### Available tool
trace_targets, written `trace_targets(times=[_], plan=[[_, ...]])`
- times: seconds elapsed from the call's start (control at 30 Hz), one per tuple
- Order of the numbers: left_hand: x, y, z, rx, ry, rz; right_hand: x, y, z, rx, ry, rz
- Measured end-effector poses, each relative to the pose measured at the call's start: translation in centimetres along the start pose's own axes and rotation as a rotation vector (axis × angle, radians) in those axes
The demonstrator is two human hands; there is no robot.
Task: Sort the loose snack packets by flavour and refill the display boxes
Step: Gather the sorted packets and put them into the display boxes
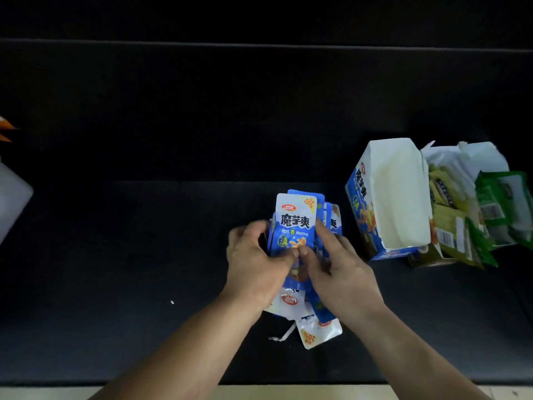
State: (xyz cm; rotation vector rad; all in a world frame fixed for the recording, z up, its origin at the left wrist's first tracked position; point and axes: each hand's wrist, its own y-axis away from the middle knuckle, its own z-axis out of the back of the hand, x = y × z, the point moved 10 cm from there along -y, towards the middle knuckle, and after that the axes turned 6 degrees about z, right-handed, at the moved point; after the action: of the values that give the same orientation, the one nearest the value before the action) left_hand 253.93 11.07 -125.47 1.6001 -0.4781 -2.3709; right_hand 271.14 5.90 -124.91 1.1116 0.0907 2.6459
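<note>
Hands first: both forearms reach in from the near edge and meet just left of the blue display box. I see the left hand curled round the left edge of a stack of blue snack packets, its thumb laid across the lower part of the front packet. The right hand pinches the same stack from the right side, its thumb tip touching the left thumb and its forefinger lying up along the packet edge. The stack stands upright and slightly fanned, printed faces toward me, near the box but not touching it. Loose blue packets lie flat under the wrists, to the near left of the box, with a torn white strip beside them.

The box stands open with its white inside showing. Just beside its right wall, yellow-green packets are packed on edge, and darker green packets lie beyond those. Everything rests on a black table. Far left of the box, a white object and an orange tip cut into view. The room behind is too dark for me to read.
</note>
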Motion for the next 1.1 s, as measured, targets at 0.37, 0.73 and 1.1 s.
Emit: trace_targets(times=[0.37,0.73,1.1], plan=[[1.6,-0.6,3.9,-0.079,0.227,0.166,-0.4,-0.5,0.4,0.046,0.051,-0.023],[2.7,1.6,2.4,0.121,-0.045,0.12,0.0,-0.4,0.1,0.059,0.081,-0.017],[-0.9,1.7,0.7,0.174,0.222,0.08,1.3,-0.1,0.3,0.038,-0.059,0.028]])
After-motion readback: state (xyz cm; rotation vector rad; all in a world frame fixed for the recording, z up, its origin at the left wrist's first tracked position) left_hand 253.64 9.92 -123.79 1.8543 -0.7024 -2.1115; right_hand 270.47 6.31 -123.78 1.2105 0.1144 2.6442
